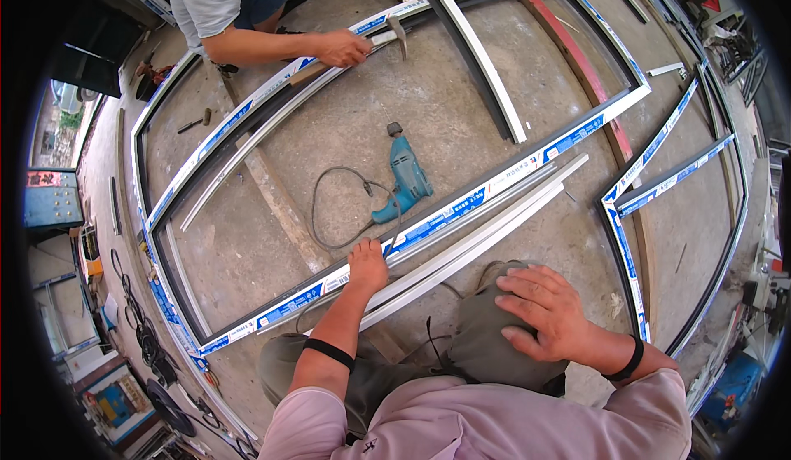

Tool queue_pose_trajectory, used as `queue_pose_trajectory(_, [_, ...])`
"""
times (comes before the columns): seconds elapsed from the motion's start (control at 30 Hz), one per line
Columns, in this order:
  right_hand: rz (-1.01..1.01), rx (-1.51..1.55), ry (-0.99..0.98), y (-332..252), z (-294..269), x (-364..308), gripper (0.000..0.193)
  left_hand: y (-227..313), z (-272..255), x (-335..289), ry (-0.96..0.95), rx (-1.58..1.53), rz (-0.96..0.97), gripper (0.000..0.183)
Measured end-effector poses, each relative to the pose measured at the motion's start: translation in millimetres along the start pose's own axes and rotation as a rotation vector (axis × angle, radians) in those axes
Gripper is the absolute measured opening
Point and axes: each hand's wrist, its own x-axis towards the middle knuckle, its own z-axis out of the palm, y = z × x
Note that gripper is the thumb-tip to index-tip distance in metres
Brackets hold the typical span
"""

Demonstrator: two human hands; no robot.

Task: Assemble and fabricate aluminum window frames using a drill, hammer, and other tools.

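My left hand (367, 267) is curled over the near bar of a large window frame (461, 204), a metal frame wrapped in blue-and-white film that lies flat. Its fingertips are partly hidden behind the bar. My right hand (541, 310) rests on my bent knee with its fingers spread, holding nothing. Just beyond the bar, a teal power drill (409, 171) lies on its side, its grey cord looped beside it. White metal strips (486, 233) lie between the bar and my legs. Across the frame, another person's hand (344, 49) grips a hammer (399, 38).
A red bar (568, 64) and a wooden batten (280, 204) pass beneath the frame. A white bar (478, 60) crosses it. A smaller filmed frame (626, 279) lies at right. A second hammer (195, 121) lies at left. Black cables (140, 312) trail along the left side.
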Motion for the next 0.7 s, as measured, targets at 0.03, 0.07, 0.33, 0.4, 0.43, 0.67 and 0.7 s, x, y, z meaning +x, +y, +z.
queue_pose_trajectory(0.03, [0.000, -0.002, 0.000, 0.0, 0.3, 0.0, 0.040, -0.2, 0.0, 0.2, 0.000, -0.001, 0.001, 0.047])
queue_pose_trajectory(0.07, [0.000, -0.002, 0.000, -0.1, 0.7, -0.2, 0.040, -0.1, 0.0, 0.1, 0.000, -0.001, 0.002, 0.047])
queue_pose_trajectory(0.33, [0.011, -0.001, -0.008, -1.0, 1.6, -1.0, 0.040, 2.8, -2.3, -2.2, 0.039, 0.006, 0.024, 0.038])
queue_pose_trajectory(0.4, [0.010, -0.004, -0.006, -0.6, 2.0, -1.6, 0.040, 4.1, -3.0, -2.6, 0.038, 0.006, 0.022, 0.038])
queue_pose_trajectory(0.43, [0.007, -0.007, -0.004, -0.4, 2.3, -1.8, 0.040, 4.5, -3.6, -2.8, 0.037, 0.006, 0.020, 0.037])
queue_pose_trajectory(0.67, [0.006, 0.003, 0.007, -0.5, 1.3, -3.4, 0.040, 0.8, 2.1, -0.7, 0.025, 0.014, 0.009, 0.046])
queue_pose_trajectory(0.7, [0.004, 0.003, 0.009, -0.1, 1.1, -3.9, 0.041, 2.3, 1.3, -1.2, 0.024, 0.009, 0.011, 0.040])
